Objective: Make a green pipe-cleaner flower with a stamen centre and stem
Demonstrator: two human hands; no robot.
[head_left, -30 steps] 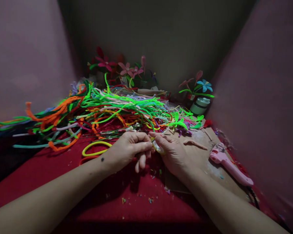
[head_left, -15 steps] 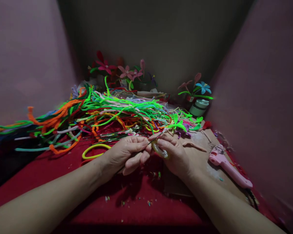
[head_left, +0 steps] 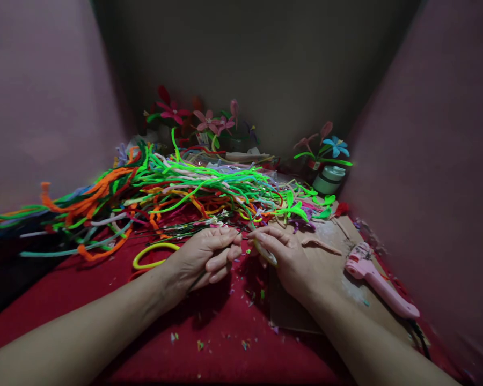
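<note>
A: While squinting at the head cam, can't call this finished tbh. Seeing any progress?

B: Some, prob. Can spot made-up blooms in back, e.g. a blue flower (head_left: pixel 336 146) and a pink flower (head_left: pixel 205 121), plus a pile of loose fuzzy stems (head_left: pixel 225 179) in front. Can't see any petal or leaf on the thin dark wire (head_left: pixel 196 280), so would guess early days for that piece. Can't judge the remainder thru the fingers.

A: And grip-wise?

B: L hand (head_left: pixel 209 254): narrow pinch on the wire, w/ one end by the thumb and fingertips, the other out under the palm twd the wrist. R hand (head_left: pixel 292 260): curled narrow round a ring-shaped roll (head_left: pixel 270 258), prob tape, near the L hand but apart. Can't tell re: any strip betw. them. Off to the right, btw: pink glue gun (head_left: pixel 382 287) on cardboard (head_left: pixel 293 308).
</note>
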